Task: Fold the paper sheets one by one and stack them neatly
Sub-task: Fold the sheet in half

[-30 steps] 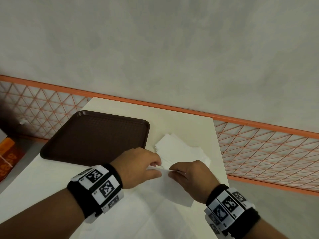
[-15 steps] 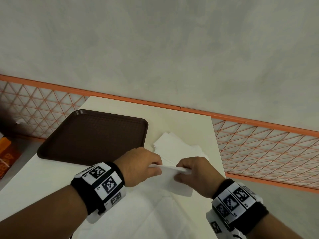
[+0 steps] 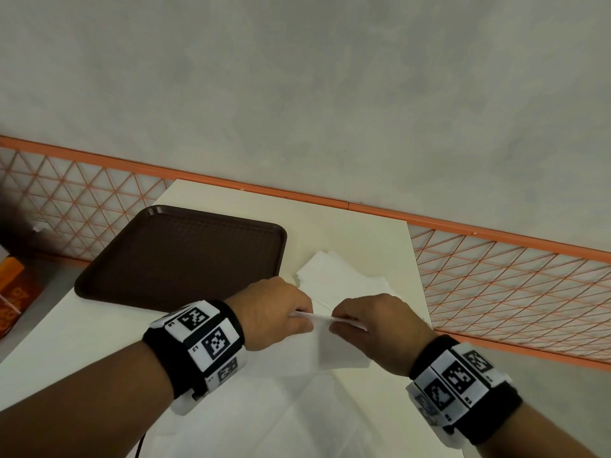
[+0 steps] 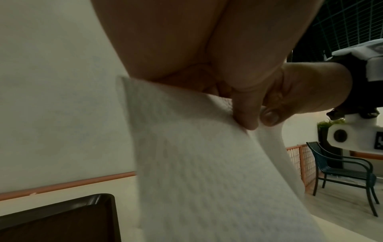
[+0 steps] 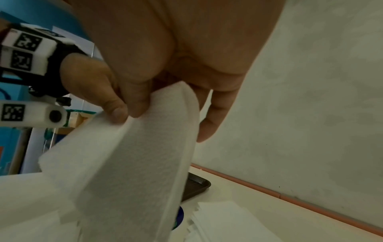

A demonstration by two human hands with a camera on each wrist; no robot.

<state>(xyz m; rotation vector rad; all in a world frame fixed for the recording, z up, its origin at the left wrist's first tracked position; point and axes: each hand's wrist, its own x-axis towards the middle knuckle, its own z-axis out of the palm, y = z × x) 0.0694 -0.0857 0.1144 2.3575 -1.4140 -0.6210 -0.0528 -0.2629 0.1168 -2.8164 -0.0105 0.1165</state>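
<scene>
A white paper sheet hangs doubled over between my two hands, just above the table. My left hand pinches its top edge at the left, thumb against fingers. At the right end of that edge my right hand pinches it too, and its thumb presses the fold. The sheet curves down in two layers. A stack of white sheets lies on the table just beyond the hands. More flat white paper is spread under my wrists.
An empty brown tray sits at the left of the cream table. The table's right edge is close to my right hand, with an orange mesh fence beyond it. A dark chair stands off to the side.
Both hands have risen slightly with the sheet, which now hangs off the table. The right hand has turned and slid right along the top edge, and the edge is drawn straighter.
</scene>
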